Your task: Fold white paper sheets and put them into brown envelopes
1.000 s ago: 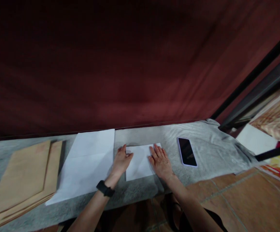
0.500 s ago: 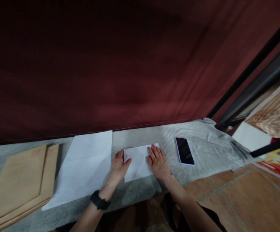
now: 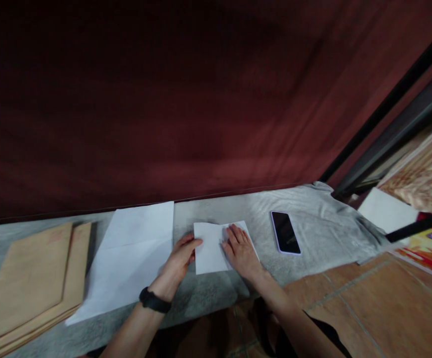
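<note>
A small white sheet of paper, apparently folded, lies in front of me with its left edge lifted off the cloth. My left hand pinches that edge, thumb on top and fingers underneath. Flat on the right part of the paper rests my right hand, its fingers stretched out and pressing it down. To the left of my left hand are larger white sheets with a crease across them. A black band circles my left wrist.
Brown envelopes are stacked at the far left. A phone in a lilac case lies right of my right hand. Grey cloth covers the narrow surface, which meets a dark red wall. Black bars slant at the right above floor tiles.
My left hand has gone from lying on the paper's left edge to gripping it. That edge has risen and shifted slightly right. My right hand has stayed nearly in place.
</note>
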`<state>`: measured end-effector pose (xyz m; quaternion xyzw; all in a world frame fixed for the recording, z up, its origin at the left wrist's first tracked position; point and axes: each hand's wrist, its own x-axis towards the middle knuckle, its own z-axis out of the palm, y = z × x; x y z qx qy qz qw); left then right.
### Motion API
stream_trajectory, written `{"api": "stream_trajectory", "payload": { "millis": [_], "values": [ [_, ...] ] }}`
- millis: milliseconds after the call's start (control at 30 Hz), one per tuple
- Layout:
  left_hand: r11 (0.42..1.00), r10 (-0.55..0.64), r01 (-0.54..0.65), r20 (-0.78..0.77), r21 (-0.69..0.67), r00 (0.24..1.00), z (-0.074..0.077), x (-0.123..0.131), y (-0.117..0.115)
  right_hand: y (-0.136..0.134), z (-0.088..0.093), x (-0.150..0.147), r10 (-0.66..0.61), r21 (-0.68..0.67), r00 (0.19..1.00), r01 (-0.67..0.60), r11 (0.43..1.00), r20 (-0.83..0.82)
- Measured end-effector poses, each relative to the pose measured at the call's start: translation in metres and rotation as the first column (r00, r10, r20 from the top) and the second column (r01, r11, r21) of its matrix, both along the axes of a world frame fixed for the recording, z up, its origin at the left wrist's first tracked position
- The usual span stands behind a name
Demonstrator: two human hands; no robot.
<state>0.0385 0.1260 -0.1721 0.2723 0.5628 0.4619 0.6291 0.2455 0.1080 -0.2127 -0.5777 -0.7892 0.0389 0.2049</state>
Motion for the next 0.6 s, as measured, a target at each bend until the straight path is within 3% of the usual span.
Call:
{"api": "stream_trajectory", "payload": {
  "millis": [100,167,267,333,367,433,500,533,600],
  "values": [
    [0.998,0.036,-0.039,0.054,0.055,0.998,0.005,0.006,0.002,-0.012,0.016,-0.005,0.236,-0.04,0.971,-0.237,0.971,-0.048],
    [0.996,0.037,-0.046,0.117,0.075,0.992,0.01,0.01,0.003,-0.019,0.026,-0.008,0.329,-0.04,0.943,-0.331,0.943,-0.05],
    [0.994,-0.019,-0.004,0.2,0.113,0.98,0.019,0.015,0.003,-0.022,0.038,-0.007,0.305,-0.03,0.932,-0.317,0.948,-0.193],
    [0.988,-0.054,0.022,0.212,0.151,0.976,0.022,0.017,0.003,-0.019,0.045,-0.004,0.193,-0.029,0.864,-0.233,0.972,-0.465],
    [0.987,-0.05,0.018,0.197,0.158,0.979,0.023,0.018,0.003,-0.016,0.049,-0.001,0.102,-0.045,0.773,-0.166,0.985,-0.626],
    [0.99,-0.007,-0.013,0.14,0.137,0.99,0.021,0.021,0.002,-0.009,0.056,0.004,-0.109,-0.133,0.452,-0.022,0.991,-0.885],
    [0.994,0.017,-0.028,0.1,0.107,0.995,0.017,0.026,0.001,-0.003,0.062,0.007,-0.241,-0.234,0.142,0.061,0.97,-0.96],
    [0.995,0.005,-0.015,0.101,0.099,0.995,0.015,0.029,-0.001,-0.001,0.064,0.007,-0.264,-0.26,0.044,0.073,0.963,-0.964],
    [0.992,-0.052,0.037,0.125,0.119,0.991,0.011,0.035,-0.004,0.002,0.065,0.006,-0.261,-0.265,-0.069,0.051,0.963,-0.963]
  ]
}}
